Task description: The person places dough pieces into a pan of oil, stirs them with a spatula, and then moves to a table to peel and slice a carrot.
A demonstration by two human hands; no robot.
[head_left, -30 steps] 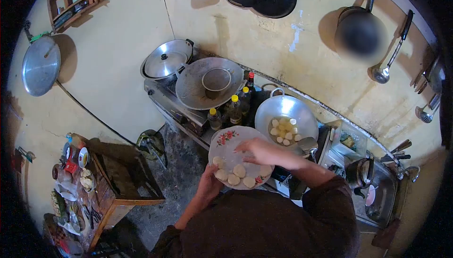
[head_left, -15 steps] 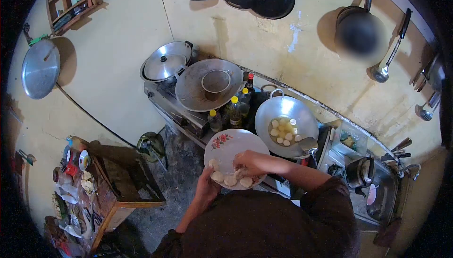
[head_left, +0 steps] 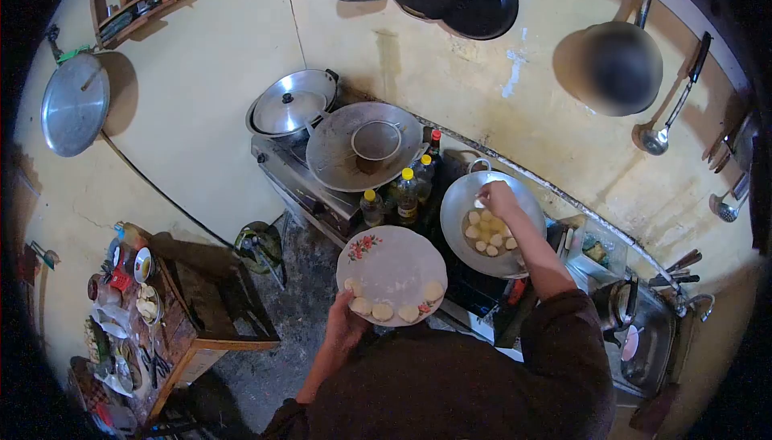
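Four pale dough pieces [head_left: 383,310] lie along the near edge of a round plate [head_left: 392,263] with red flowers on its rim. The left hand [head_left: 344,321] holds the plate from below at that near edge, grip closed on it, right beside the pieces. The right hand [head_left: 496,197] is well apart from the plate, up over the wok [head_left: 492,224]. Its fingers are pinched together above the oil, but I cannot tell if a piece is between them. More pieces [head_left: 489,235] float in the wok just under that hand. Bottles [head_left: 404,193] with yellow caps stand between the plate and a big flat pan [head_left: 366,145]. A pot lid [head_left: 291,103] sits behind that pan.
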